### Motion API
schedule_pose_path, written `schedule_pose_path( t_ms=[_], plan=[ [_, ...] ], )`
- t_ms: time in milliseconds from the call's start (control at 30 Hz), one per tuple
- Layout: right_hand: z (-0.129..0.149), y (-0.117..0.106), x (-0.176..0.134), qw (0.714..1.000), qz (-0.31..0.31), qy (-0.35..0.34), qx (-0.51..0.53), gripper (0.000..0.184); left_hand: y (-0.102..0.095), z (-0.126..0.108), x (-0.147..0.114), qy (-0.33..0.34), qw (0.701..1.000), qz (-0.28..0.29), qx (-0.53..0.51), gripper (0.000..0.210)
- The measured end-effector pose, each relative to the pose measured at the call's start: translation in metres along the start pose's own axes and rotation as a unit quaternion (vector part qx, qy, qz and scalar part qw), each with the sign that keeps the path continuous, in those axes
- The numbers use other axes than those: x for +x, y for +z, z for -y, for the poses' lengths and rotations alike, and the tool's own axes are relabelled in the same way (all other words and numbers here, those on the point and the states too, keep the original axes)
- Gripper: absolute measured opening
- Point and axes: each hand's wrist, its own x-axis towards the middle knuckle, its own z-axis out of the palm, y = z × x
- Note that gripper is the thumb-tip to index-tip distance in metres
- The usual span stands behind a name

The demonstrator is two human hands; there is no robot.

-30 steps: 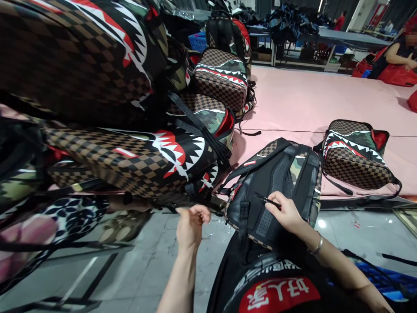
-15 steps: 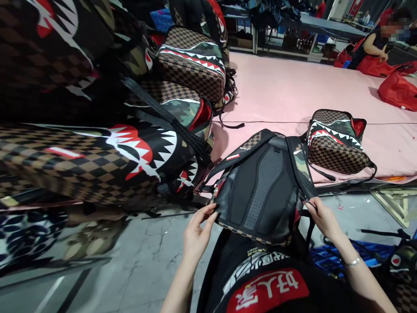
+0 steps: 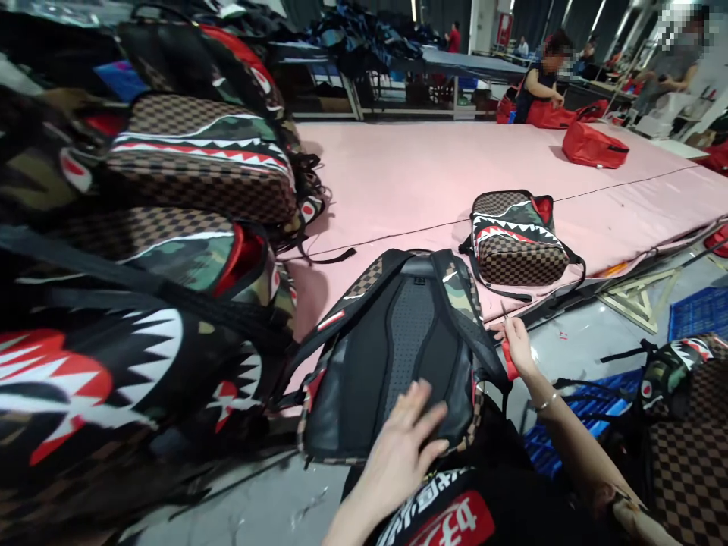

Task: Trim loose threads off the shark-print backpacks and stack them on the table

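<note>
A backpack [image 3: 369, 379] lies with its black padded back panel up, its near edge against my body and its top on the pink table. Brown check and camouflage show along its edges and straps. My left hand [image 3: 406, 432] is over the lower back panel, fingers spread and blurred; whether it touches is unclear. Beyond the right shoulder strap [image 3: 463, 311], my right hand [image 3: 516, 341] is closed on small thread snips [image 3: 504, 309], their dark pointed tips sticking up past the fingers. Something red shows under that hand.
Shark-mouth backpacks [image 3: 205, 167] are piled on the left. Another backpack [image 3: 515, 239] stands on the pink table [image 3: 392, 174] ahead, with a red bag [image 3: 594, 145] farther back. Blue crates [image 3: 546, 447] and more backpacks [image 3: 676, 379] are low on the right. A co-worker [image 3: 543, 83] handles red bags.
My view has turned right and the backpack lies farther left in it. My left hand has left the lower edge and moved over the panel. My right hand has moved up beside the strap.
</note>
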Motion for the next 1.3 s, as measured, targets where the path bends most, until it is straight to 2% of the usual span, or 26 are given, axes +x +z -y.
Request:
schedule_pose_path(
  t_ms=[33,67,100,133,233,300,333,400,433,533,600,633,700,767,800,833,933,1000,1067,1133,1300],
  plan=[
    [-0.001,0.002,0.001,1.000,0.000,-0.001,0.001,0.035,-0.003,-0.011,0.007,0.062,0.992,0.095,-0.063,0.027],
    [-0.001,0.004,0.001,1.000,-0.001,-0.004,0.001,0.035,-0.006,-0.019,0.014,0.093,0.977,0.157,-0.114,0.025],
    [0.001,0.005,-0.002,1.000,-0.005,-0.006,0.002,0.034,-0.008,-0.024,0.021,0.098,0.967,0.187,-0.143,0.025],
    [0.003,0.007,-0.006,1.000,-0.005,-0.009,0.003,0.033,-0.008,-0.027,0.028,0.082,0.969,0.181,-0.149,0.025],
    [0.016,0.010,-0.025,0.999,0.028,-0.023,0.000,0.028,0.005,-0.018,0.052,-0.003,0.996,0.066,-0.054,0.022],
    [0.026,0.012,-0.038,0.994,0.098,-0.042,-0.033,0.024,0.019,-0.005,0.069,-0.038,0.999,0.023,0.026,0.027],
    [0.030,0.012,-0.044,0.987,0.136,-0.054,-0.061,0.022,0.025,0.000,0.078,-0.052,0.997,0.023,0.057,0.033],
    [0.034,0.014,-0.049,0.975,0.175,-0.073,-0.118,0.019,0.033,0.008,0.094,-0.074,0.991,0.051,0.097,0.039],
    [0.034,0.014,-0.050,0.972,0.170,-0.079,-0.141,0.018,0.035,0.010,0.101,-0.081,0.989,0.069,0.105,0.035],
    [0.028,0.011,-0.042,0.976,0.088,-0.084,-0.180,0.020,0.036,0.006,0.115,-0.088,0.985,0.100,0.106,0.017],
    [0.021,0.006,-0.034,0.979,0.048,-0.077,-0.181,0.021,0.033,-0.002,0.116,-0.078,0.985,0.116,0.097,0.016],
    [0.017,0.002,-0.030,0.981,0.040,-0.070,-0.175,0.021,0.030,-0.006,0.114,-0.060,0.986,0.136,0.078,0.016],
    [0.009,-0.003,-0.027,0.984,0.044,-0.053,-0.163,0.021,0.023,-0.013,0.108,0.010,0.978,0.207,-0.025,0.020],
    [0.003,-0.005,-0.027,0.985,0.062,-0.041,-0.159,0.020,0.016,-0.015,0.103,0.073,0.949,0.256,-0.165,0.037],
    [0.000,-0.004,-0.027,0.984,0.073,-0.037,-0.160,0.020,0.013,-0.013,0.103,0.079,0.942,0.249,-0.210,0.043],
    [-0.002,-0.003,-0.027,0.983,0.084,-0.032,-0.162,0.022,0.011,-0.009,0.105,0.065,0.949,0.219,-0.219,0.045],
    [-0.001,0.000,-0.017,0.987,0.110,-0.015,-0.118,0.027,0.014,0.009,0.116,-0.039,0.992,0.087,-0.087,0.027],
    [0.005,-0.003,-0.003,0.995,0.094,0.005,-0.012,0.028,0.021,0.021,0.125,-0.089,0.995,0.049,-0.015,0.024],
    [0.013,-0.009,0.013,0.994,0.057,0.023,0.094,0.032,0.029,0.028,0.132,-0.117,0.992,0.043,0.016,0.029],
    [0.020,-0.014,0.023,0.988,0.036,0.032,0.144,0.038,0.036,0.028,0.136,-0.127,0.990,0.042,0.039,0.028],
    [0.026,-0.012,0.014,0.983,0.096,0.027,0.156,0.044,0.045,0.006,0.138,-0.128,0.989,0.058,0.050,0.029]
  ],
)
